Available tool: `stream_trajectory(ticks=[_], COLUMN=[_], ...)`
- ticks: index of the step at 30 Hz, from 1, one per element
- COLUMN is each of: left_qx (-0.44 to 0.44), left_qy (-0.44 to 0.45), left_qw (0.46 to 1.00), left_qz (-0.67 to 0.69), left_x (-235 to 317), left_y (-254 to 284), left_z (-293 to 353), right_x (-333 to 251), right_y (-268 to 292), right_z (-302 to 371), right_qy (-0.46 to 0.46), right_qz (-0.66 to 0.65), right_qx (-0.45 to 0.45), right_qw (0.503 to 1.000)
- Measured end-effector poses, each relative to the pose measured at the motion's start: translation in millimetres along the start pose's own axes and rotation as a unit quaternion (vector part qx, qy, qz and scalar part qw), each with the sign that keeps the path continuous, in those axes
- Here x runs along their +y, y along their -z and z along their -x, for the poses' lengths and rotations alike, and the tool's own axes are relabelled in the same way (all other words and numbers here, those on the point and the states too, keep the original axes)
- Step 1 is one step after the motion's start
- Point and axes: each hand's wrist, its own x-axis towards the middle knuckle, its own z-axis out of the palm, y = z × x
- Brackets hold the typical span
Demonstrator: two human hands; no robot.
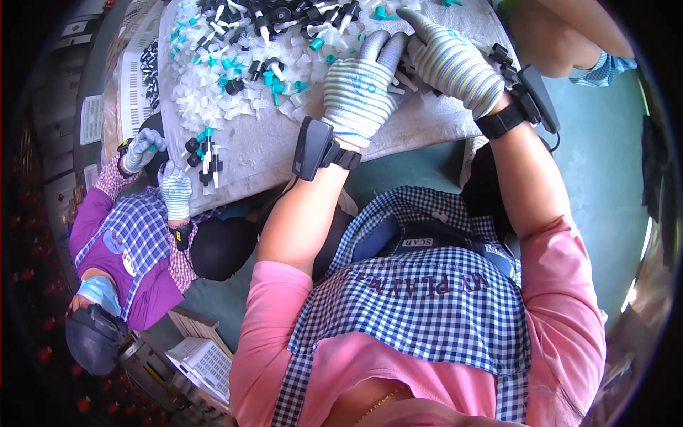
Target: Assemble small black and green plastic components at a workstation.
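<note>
My left hand (361, 92), in a striped glove with grey fingertips, is over the near edge of a heap of small plastic parts. Its fingers are bent together, and what they pinch is hidden. Close against it is my right hand (455, 67), gloved the same way, its fingers curled under and one finger laid toward the left fingertips. Dark and white bits show between and below the two hands, too covered to name. The heap holds translucent white caps (203, 92), teal nozzle-like pieces (276, 87) and black pump-head-like parts with white stems (263, 32).
The parts lie on a pale, sheet-covered table (263, 153). At the left, a co-worker (135, 228) in a purple top sits with gloved hands by the table edge, near a few black-and-white parts (211, 160). Another person's bare arm (587, 25) is at upper right. A white basket (203, 363) stands lower left.
</note>
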Motion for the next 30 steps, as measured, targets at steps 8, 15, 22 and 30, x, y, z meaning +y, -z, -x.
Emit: stream_trajectory(ticks=[8, 15, 22, 30], left_qx=[-0.03, -0.031, 0.04, 0.066], left_qy=[-0.003, -0.016, -0.013, 0.036], left_qw=[1.0, 0.998, 0.997, 0.983], left_qz=[-0.001, 0.049, 0.072, 0.168], left_x=[12.6, 1.2, -8.6, -10.8], left_y=[13.1, 12.9, 10.3, 18.9], left_z=[-6.1, -3.9, 0.8, -4.6], right_x=[-14.6, -3.7, -13.4, -21.2], right_y=[39.9, 36.4, 29.3, 26.8], right_z=[9.1, 33.5, 16.8, 0.3], right_qy=[0.073, 0.163, 0.019, -0.002], right_qz=[0.108, 0.249, 0.147, -0.028], right_qx=[0.018, -0.025, -0.05, -0.05], right_qw=[0.991, 0.954, 0.988, 0.998])
